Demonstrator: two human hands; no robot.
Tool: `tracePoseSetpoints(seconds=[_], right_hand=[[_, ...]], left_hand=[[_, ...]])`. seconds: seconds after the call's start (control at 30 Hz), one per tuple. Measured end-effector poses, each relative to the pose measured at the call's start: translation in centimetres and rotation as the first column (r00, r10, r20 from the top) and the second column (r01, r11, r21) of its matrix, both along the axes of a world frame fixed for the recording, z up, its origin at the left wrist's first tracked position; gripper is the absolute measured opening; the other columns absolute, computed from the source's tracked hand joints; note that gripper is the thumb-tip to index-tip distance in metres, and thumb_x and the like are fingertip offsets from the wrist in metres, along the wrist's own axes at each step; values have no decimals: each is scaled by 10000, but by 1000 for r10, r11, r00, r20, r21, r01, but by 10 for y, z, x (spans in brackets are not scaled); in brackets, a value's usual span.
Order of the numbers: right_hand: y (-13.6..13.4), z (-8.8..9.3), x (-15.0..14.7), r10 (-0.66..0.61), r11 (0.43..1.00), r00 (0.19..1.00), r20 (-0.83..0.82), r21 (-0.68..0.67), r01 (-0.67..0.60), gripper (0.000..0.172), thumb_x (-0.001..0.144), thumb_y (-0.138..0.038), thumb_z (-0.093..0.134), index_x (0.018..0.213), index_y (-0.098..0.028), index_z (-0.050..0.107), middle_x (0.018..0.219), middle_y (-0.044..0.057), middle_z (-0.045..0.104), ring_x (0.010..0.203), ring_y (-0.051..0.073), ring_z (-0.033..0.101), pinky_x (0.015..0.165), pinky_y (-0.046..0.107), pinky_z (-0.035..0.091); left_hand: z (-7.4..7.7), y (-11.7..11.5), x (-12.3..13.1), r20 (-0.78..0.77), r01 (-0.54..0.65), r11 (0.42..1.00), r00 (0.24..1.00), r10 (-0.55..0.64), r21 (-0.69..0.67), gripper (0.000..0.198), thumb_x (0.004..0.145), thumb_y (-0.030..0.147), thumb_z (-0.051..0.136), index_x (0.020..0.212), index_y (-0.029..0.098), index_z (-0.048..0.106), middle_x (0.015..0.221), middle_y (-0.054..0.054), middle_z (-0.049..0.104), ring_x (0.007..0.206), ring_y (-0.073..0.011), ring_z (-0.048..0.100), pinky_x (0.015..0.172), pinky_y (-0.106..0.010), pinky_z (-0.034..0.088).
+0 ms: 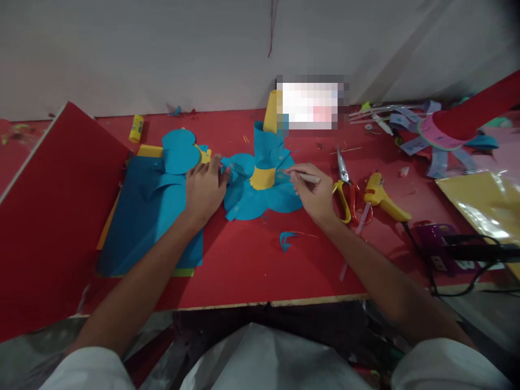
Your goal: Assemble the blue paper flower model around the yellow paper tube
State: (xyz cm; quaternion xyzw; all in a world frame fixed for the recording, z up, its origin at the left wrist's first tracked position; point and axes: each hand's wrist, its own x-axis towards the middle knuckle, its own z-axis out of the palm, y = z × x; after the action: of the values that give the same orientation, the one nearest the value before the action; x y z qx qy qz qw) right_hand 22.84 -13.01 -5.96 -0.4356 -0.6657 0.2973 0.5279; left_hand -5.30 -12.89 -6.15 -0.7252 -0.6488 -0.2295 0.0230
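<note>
A blue paper flower [247,207] with a yellow paper centre [262,178] lies in the middle of the red table. Blue rolled strips of paper stand up behind its centre. At its right petals, my right hand [314,190] is closed around a thin pale stick-like tool [309,177], possibly a pencil or brush. My left hand [207,187] rests palm down at the flower's left edge, fingers spread, over blue paper sheets [138,206]. Just beyond it is a rounded blue paper cutout [179,151] with yellow paper beside it.
Scissors [343,187] and a yellow glue gun [384,197] with its cord lie right of my right hand. A glue stick [136,129] is at the back left. A large red board [57,216] stands at the left. Blue scraps [286,239] lie near the front edge.
</note>
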Motion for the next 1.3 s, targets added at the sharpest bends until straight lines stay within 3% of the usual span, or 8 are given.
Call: tracePoseSetpoints(seconds=[0.13, 0.23, 0.33, 0.43, 0.6, 0.9, 1.17, 1.3], right_hand=[[-2, 5, 4, -80, 996, 997, -3, 38, 80, 283, 989, -469, 632, 830, -249, 712, 833, 44, 726, 725, 197, 643, 645, 359, 504], [0, 3, 3, 81, 997, 996, -35, -10, -81, 320, 971, -511, 633, 815, -240, 702, 798, 34, 696, 643, 164, 574, 567, 330, 440], [4, -3, 1, 258, 959, 966, -24, -119, -259, 318, 952, -519, 646, 845, -225, 702, 781, 25, 669, 620, 138, 528, 541, 304, 396], [7, -7, -2, 303, 934, 953, -15, -192, -300, 235, 915, -447, 682, 866, -219, 653, 763, -5, 618, 582, 108, 465, 511, 277, 347], [8, -9, -2, 310, 919, 951, -12, -252, -303, 119, 881, -325, 660, 885, -212, 622, 756, -27, 590, 593, 99, 479, 523, 263, 355], [7, -7, -2, 351, 917, 933, 83, -233, -324, 153, 922, -369, 650, 897, -218, 634, 796, -7, 634, 596, 101, 471, 522, 260, 346], [9, -8, -1, 167, 975, 980, 107, -163, -149, 32, 802, -214, 616, 776, -216, 598, 684, -27, 590, 579, 106, 459, 536, 266, 354], [10, -8, 0, 164, 974, 982, 96, -176, -145, 21, 792, -209, 610, 778, -217, 595, 678, -30, 587, 579, 105, 452, 546, 273, 363]], left_hand=[[10, -4, 4, -32, -5, 998, 999, 7, 62, 391, 1072, 447, 459, 1284, 176, 647, 1185, -172, 714, 1167, -347, 654, 997, -487, 491], [9, -9, 7, -1, 213, 973, 977, -214, 84, 364, 1080, 347, 411, 1228, 163, 688, 1169, -149, 722, 1120, -281, 686, 955, -396, 527], [4, -15, 10, -30, 487, 874, 873, -486, 5, 366, 1041, 228, 406, 1231, 211, 718, 1067, -67, 780, 939, -191, 734, 778, -295, 528], [-2, -18, 13, -153, 606, 793, 779, -608, -62, 399, 998, 186, 441, 1265, 254, 729, 946, -22, 804, 757, -172, 718, 601, -282, 429], [-6, -17, 13, -265, 640, 766, 729, -631, -65, 372, 1004, 224, 472, 1231, 273, 762, 884, -25, 806, 647, -167, 675, 541, -285, 339], [-7, -18, 13, -249, 635, 764, 726, -641, -115, 389, 1002, 230, 462, 1227, 271, 777, 837, -45, 785, 679, -171, 690, 524, -284, 319], [-9, -17, 13, -250, 660, 748, 715, -653, -70, 389, 1020, 223, 454, 1241, 259, 772, 857, -35, 792, 683, -180, 696, 524, -304, 316], [-10, -17, 12, -220, 654, 752, 725, -653, -78, 384, 1017, 234, 460, 1231, 262, 778, 865, -45, 794, 688, -177, 694, 540, -292, 346]])
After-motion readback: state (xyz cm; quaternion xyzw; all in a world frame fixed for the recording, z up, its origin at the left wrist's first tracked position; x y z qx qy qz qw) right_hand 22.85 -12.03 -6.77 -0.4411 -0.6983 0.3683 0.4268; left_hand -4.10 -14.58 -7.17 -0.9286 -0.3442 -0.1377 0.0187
